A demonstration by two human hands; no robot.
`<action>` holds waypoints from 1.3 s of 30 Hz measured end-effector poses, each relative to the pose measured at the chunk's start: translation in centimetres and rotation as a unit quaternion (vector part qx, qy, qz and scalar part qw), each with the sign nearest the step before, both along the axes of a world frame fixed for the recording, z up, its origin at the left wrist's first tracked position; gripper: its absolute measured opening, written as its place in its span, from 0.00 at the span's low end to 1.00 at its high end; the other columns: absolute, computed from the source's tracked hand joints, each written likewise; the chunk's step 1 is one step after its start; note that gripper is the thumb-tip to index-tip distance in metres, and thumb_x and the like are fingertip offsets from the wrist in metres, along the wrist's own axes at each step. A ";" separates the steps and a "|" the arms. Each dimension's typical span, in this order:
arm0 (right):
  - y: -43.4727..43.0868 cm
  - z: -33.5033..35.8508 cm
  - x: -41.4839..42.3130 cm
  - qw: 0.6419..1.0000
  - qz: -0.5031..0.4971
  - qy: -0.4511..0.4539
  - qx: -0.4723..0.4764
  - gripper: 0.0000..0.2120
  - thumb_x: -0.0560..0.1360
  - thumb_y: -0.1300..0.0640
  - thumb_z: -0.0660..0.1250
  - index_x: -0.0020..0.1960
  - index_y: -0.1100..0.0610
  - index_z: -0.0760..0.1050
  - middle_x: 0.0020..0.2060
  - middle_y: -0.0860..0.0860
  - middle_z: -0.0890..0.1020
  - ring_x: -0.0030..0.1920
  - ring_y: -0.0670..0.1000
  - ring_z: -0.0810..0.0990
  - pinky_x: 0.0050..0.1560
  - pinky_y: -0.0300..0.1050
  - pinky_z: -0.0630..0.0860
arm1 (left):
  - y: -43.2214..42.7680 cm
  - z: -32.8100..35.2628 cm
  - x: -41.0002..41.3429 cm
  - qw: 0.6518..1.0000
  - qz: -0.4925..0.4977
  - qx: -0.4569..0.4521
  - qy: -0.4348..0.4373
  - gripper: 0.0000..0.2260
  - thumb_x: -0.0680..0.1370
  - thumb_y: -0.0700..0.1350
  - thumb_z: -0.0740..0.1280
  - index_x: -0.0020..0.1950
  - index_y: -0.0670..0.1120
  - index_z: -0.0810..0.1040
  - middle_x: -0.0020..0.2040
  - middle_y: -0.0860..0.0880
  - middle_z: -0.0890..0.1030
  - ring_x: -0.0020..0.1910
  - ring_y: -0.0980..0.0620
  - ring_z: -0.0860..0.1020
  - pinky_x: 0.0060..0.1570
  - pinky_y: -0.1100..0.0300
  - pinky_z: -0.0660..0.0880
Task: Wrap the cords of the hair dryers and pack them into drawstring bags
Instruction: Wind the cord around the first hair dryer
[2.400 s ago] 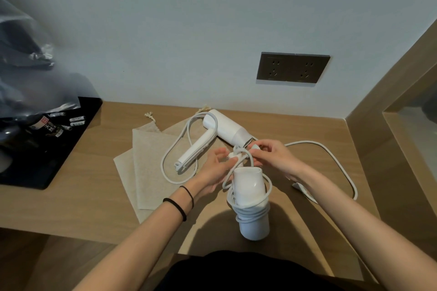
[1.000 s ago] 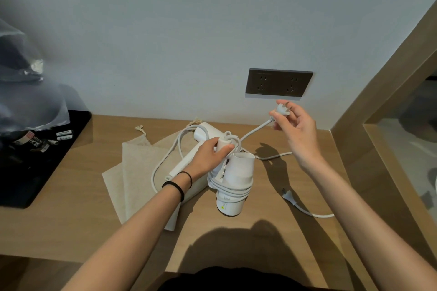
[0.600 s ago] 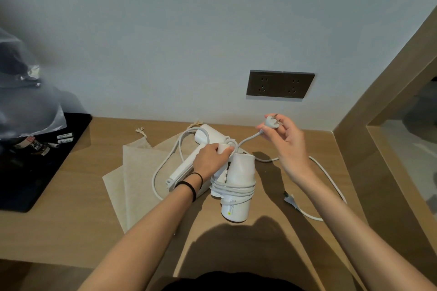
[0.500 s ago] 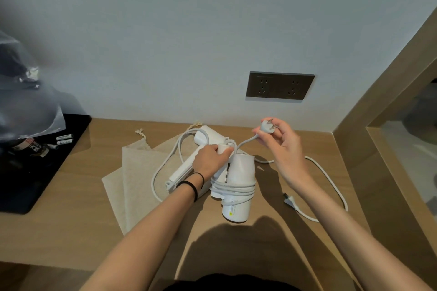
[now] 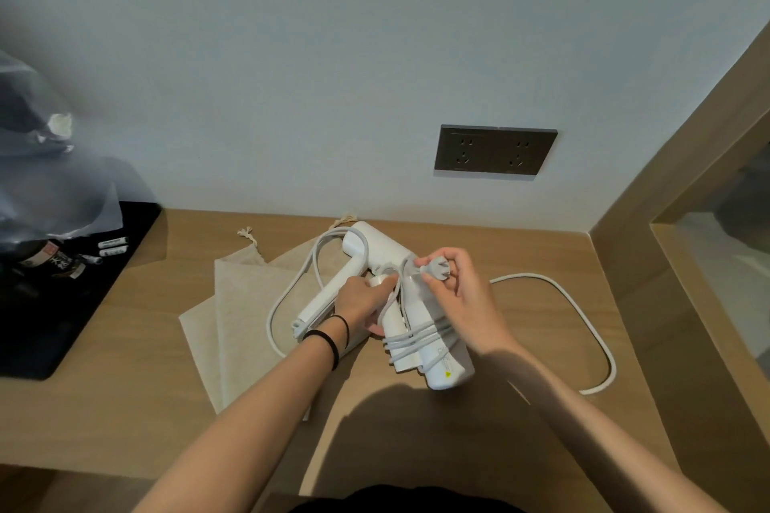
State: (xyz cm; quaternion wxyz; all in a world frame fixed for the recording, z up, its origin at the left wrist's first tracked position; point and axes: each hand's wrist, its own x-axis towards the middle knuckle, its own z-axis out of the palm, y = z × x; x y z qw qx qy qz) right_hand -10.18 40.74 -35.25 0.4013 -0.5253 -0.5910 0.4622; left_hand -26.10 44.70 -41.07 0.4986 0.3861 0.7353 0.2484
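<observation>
White plug (image 5: 435, 269) sits pinched in the fingertips of the right hand (image 5: 462, 296), just right of frame centre. The left hand (image 5: 360, 304) curls round one end of the folded hair dryer (image 5: 435, 358), whose cord (image 5: 412, 339) is wound about it (several turns). Behind, at centre, a second hair dryer (image 5: 375, 250) lies on beige drawstring bags (image 5: 246, 304), its loose cable (image 5: 583, 317) looping right across the wooden desk (image 5: 125, 408).

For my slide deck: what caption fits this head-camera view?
Left hand grips a cord-wrapped hair dryer, right hand pinches its plug; a second dryer lies on the drawstring bags.
</observation>
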 end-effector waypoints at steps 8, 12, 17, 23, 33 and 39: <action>-1.1 -2.0 0.3 0.983 0.066 -0.172 -0.013 0.11 0.78 0.56 0.64 0.49 0.40 0.65 0.51 0.40 0.82 0.37 0.40 0.80 0.39 0.42 0.80 | -0.9 -0.3 -0.1 0.991 0.027 -0.045 -0.121 0.14 0.76 0.50 0.70 0.45 0.39 0.73 0.34 0.43 0.79 0.27 0.49 0.79 0.25 0.55 0.80; -0.8 -3.0 1.8 0.990 -0.062 -0.123 -0.032 0.12 0.76 0.58 0.67 0.45 0.41 0.70 0.43 0.47 0.84 0.35 0.55 0.81 0.36 0.59 0.79 | -1.0 -0.4 -0.5 0.988 0.013 -0.055 -0.144 0.16 0.76 0.49 0.69 0.52 0.37 0.74 0.38 0.41 0.81 0.30 0.49 0.81 0.26 0.55 0.80; 0.5 -5.8 4.4 0.981 -0.161 -0.096 -0.057 0.06 0.74 0.59 0.70 0.46 0.49 0.75 0.41 0.46 0.81 0.45 0.51 0.81 0.49 0.51 0.78 | -0.9 -0.7 -0.9 0.986 -0.012 -0.053 -0.155 0.14 0.77 0.49 0.69 0.51 0.37 0.76 0.32 0.44 0.79 0.25 0.55 0.78 0.33 0.51 0.82; 1.1 -7.7 5.9 0.971 -0.092 -0.155 -0.155 0.03 0.77 0.60 0.66 0.50 0.58 0.75 0.44 0.48 0.79 0.50 0.51 0.76 0.48 0.40 0.67 | -1.0 -0.4 -0.8 0.982 -0.055 -0.043 -0.175 0.10 0.79 0.48 0.66 0.50 0.41 0.76 0.25 0.51 0.70 0.21 0.58 0.70 0.37 0.50 0.82; -0.9 -7.0 3.8 0.956 0.124 -0.171 -0.202 0.49 0.59 0.34 0.76 0.73 0.44 0.56 0.65 0.42 0.71 0.63 0.46 0.72 0.65 0.51 0.71 | -1.5 -0.8 -1.3 0.973 -0.046 -0.032 -0.224 0.15 0.79 0.48 0.65 0.57 0.38 0.77 0.43 0.42 0.82 0.35 0.53 0.81 0.40 0.49 0.82; -1.4 -6.9 4.0 0.975 0.036 -0.184 -0.121 0.51 0.51 0.37 0.79 0.68 0.40 0.58 0.61 0.42 0.73 0.60 0.46 0.73 0.60 0.52 0.75 | -1.5 -0.2 -0.5 0.960 -0.061 0.012 -0.272 0.13 0.79 0.47 0.65 0.60 0.42 0.76 0.55 0.41 0.82 0.54 0.45 0.81 0.49 0.47 0.81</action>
